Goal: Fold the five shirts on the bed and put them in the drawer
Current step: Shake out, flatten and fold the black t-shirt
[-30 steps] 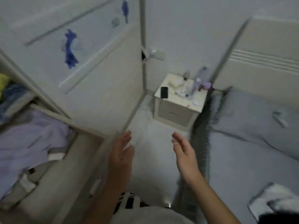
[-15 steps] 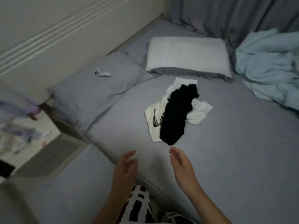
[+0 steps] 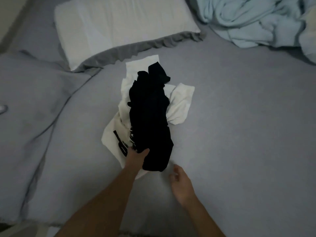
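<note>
So the white pillow is the big thing up top, lying flat with its long side running across the view. It sits on a darker grey pillowcase or sham whose ruffled edge sticks out along the pillow's near side. Off to the right of the pillow there's a light blue blanket, all bunched up and wrinkled. Down and to the left of the pillow is a grey pillow, pretty flat, with a small white object at the frame's edge, too blurry to tell.
</note>
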`<state>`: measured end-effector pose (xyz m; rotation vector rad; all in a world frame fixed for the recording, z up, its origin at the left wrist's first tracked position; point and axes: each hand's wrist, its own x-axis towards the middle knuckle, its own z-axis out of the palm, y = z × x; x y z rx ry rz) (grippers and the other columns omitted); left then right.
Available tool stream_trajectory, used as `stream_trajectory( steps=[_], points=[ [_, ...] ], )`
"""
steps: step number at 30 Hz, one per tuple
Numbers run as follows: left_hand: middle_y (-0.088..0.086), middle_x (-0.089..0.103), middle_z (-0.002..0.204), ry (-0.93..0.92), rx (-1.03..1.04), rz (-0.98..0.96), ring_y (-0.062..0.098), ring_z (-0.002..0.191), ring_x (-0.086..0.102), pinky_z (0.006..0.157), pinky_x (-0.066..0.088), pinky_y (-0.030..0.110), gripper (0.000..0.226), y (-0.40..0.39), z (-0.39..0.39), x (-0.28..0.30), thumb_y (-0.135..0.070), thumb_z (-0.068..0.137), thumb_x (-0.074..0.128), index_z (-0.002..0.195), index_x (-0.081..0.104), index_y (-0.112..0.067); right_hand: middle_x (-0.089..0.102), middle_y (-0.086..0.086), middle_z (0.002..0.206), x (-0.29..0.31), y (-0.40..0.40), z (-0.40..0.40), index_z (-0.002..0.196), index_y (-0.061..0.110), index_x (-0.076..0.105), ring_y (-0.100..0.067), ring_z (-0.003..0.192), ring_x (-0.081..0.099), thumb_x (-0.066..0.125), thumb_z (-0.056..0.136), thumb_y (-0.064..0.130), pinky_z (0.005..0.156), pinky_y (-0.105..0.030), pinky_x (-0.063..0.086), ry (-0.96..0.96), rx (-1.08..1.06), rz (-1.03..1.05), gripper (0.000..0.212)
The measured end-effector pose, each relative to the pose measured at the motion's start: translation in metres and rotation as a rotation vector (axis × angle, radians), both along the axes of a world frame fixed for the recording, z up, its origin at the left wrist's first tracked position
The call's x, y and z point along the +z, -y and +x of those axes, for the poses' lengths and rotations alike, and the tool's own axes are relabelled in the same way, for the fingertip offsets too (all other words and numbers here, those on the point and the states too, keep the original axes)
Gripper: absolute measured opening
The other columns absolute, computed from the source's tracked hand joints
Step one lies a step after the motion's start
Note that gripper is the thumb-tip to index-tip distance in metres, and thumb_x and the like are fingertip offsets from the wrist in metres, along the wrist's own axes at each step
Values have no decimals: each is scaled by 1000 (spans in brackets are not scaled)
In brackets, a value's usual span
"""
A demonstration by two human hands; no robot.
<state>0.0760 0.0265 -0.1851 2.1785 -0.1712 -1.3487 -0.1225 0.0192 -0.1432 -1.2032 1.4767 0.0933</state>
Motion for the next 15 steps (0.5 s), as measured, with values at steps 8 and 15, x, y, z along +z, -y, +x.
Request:
stream_trajectory(
  steps=[8, 15],
  points=[
    [5, 52, 66, 80, -87, -118, 17, 61, 50, 57, 40, 22, 15, 1, -32, 40, -6, 90, 51, 76, 53, -11, 48, 3, 146, 13, 6, 20, 149, 23, 38, -8, 125, 47, 47, 103, 31, 106, -23, 34, 109, -258, 76, 48],
    [11, 55, 71, -283, -188, -274, 22, 66, 56, 63, 41, 32, 22, -44, -86, 184, -24, 75, 50, 80, 56, -3, 69, -11, 123, 98, 26, 2, 127, 21, 66, -28, 114, 65, 45, 93, 67, 108, -44, 44, 445, -646, 523, 61]
  ],
)
